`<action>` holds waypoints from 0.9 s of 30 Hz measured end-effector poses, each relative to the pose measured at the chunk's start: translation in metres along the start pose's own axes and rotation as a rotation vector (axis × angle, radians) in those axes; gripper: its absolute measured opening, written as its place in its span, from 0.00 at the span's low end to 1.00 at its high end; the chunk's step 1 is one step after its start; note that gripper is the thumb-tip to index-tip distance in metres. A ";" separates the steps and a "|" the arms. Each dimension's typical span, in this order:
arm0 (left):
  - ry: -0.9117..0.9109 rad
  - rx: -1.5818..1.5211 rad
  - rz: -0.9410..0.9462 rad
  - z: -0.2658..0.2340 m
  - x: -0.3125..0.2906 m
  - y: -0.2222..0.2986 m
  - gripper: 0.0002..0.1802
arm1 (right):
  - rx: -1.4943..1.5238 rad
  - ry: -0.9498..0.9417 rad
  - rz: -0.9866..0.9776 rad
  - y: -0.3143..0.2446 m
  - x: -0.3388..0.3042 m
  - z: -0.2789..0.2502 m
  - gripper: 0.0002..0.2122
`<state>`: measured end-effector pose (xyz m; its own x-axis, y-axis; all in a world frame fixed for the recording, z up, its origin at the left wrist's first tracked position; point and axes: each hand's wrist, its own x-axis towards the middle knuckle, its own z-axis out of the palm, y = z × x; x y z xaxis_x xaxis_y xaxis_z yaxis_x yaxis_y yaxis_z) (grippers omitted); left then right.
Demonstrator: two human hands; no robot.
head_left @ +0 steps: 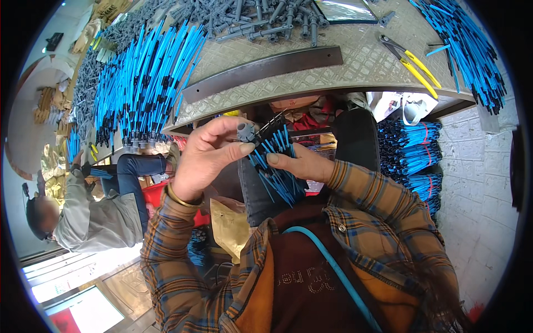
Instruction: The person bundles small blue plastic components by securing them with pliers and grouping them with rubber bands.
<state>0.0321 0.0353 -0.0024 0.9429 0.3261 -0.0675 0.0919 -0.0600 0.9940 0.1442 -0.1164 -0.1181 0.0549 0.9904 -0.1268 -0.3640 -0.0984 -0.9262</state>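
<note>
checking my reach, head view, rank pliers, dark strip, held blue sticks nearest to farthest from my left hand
1. Held blue sticks, just right of your left hand.
2. Dark strip, ahead on the table.
3. Pliers, ahead and right.

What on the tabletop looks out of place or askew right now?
One blue stick juts out crosswise from the blue pile at right, whose sticks mostly run lengthwise. A single grey part also lies apart from the grey heap. I see no clear damage.
</note>
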 end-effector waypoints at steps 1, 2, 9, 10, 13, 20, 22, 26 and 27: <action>-0.016 0.232 0.108 -0.002 0.004 0.006 0.18 | 0.004 0.015 -0.015 0.001 0.000 0.000 0.28; -0.029 0.463 0.213 -0.003 0.005 0.012 0.17 | 0.007 0.012 -0.015 0.001 0.000 0.001 0.28; -0.049 0.671 -0.112 0.002 0.007 0.035 0.16 | -0.034 0.101 0.055 -0.008 -0.002 0.003 0.26; -0.026 0.515 -0.228 0.002 0.007 0.033 0.16 | -0.031 0.100 0.052 -0.008 -0.001 0.005 0.26; 0.019 0.430 -0.239 0.008 0.001 0.031 0.17 | -0.013 0.123 -0.013 -0.007 0.001 0.009 0.25; 0.155 0.323 -0.289 0.025 0.005 0.032 0.18 | -0.204 0.309 -0.153 0.001 -0.003 0.017 0.22; 0.158 0.273 -0.278 0.022 0.005 0.027 0.17 | -0.274 0.385 -0.200 0.000 -0.006 0.017 0.21; 0.084 0.227 -0.238 0.017 0.006 0.031 0.17 | -0.623 0.434 -0.333 -0.024 -0.019 0.014 0.20; 0.082 0.226 -0.238 0.016 0.007 0.031 0.17 | -0.593 0.346 -0.307 -0.029 -0.019 0.009 0.20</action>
<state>0.0464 0.0208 0.0264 0.8585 0.4302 -0.2790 0.3837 -0.1779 0.9062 0.1452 -0.1311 -0.0862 0.3981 0.9043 0.1542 0.2710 0.0447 -0.9616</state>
